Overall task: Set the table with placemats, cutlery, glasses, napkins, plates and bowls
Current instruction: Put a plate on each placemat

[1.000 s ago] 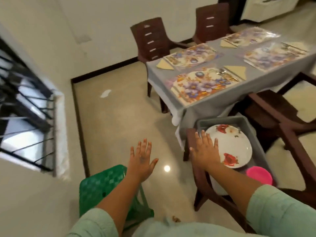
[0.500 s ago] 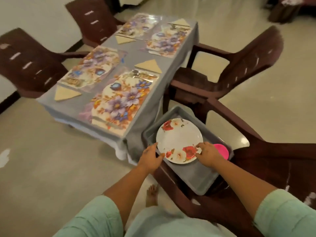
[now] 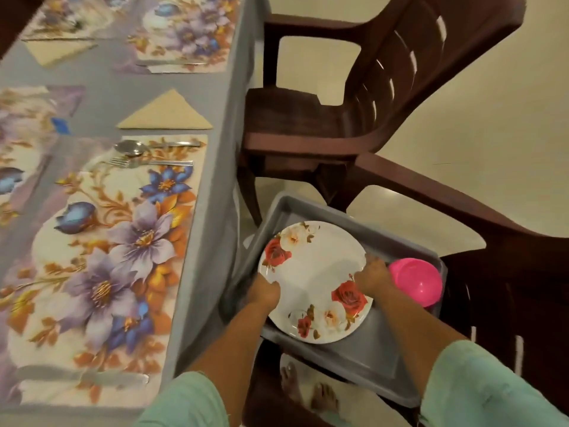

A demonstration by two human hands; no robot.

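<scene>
The floral plate [image 3: 314, 282] lies in the grey tub [image 3: 363, 355], which rests on the seat of a brown chair [image 3: 523, 272] just beside the table [image 3: 215, 211]. The left hand [image 3: 264, 292] grasps the plate's rim on the side toward the table, with its fingers curled over the edge, and the right hand [image 3: 371, 274] grasps the opposite rim, on the side away from the table. I judge that the step in hand is taking a plate out of the tub; whether there are more plates under this one I cannot tell. The next move probably calls for lifting the plate level over the tub wall and carrying it toward the table, to set it on the nearest placemat [image 3: 101, 257], which has free space in its middle. A pink bowl [image 3: 415, 285] sits in the tub just beside the right hand, on the far side from the table, so the lift should go upward first in order not to knock it. On the table, at the farther end of that placemat, lie a spoon [image 3: 132, 147] and a fork [image 3: 147, 163], and beyond them a folded napkin [image 3: 167, 114]. A second brown chair [image 3: 369, 97] stands close to the table, beyond the tub, and the hanging tablecloth [image 3: 212, 272] is near the tub's wall.
</scene>
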